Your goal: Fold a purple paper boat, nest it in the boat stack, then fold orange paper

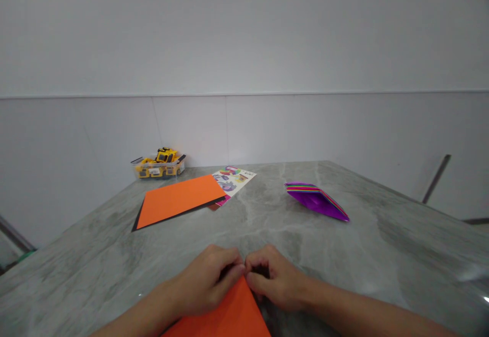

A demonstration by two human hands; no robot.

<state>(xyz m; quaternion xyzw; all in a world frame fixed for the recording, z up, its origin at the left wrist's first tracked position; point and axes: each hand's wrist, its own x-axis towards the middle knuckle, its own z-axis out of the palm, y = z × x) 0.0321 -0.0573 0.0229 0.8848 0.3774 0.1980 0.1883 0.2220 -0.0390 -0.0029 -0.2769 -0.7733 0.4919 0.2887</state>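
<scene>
A sheet of orange paper [233,312] lies at the near edge of the view, its far end narrowing to a corner between my hands. My left hand [212,278] pinches that corner between thumb and forefinger. Right beside it, my right hand [273,278] has its thumb and fingertips pressed together at the same corner, along the right edge of the paper. The fingertips of both hands nearly touch and hide the tip of the corner. The lower part of the sheet runs out of view.
On the grey marbled table [263,219] lie more orange sheets [179,199] with black beneath, a printed picture sheet [235,180] and a purple folded paper piece [317,202] with rainbow edges. A clear box of yellow toy vehicles [160,166] stands at the back left, near the white wall [244,128].
</scene>
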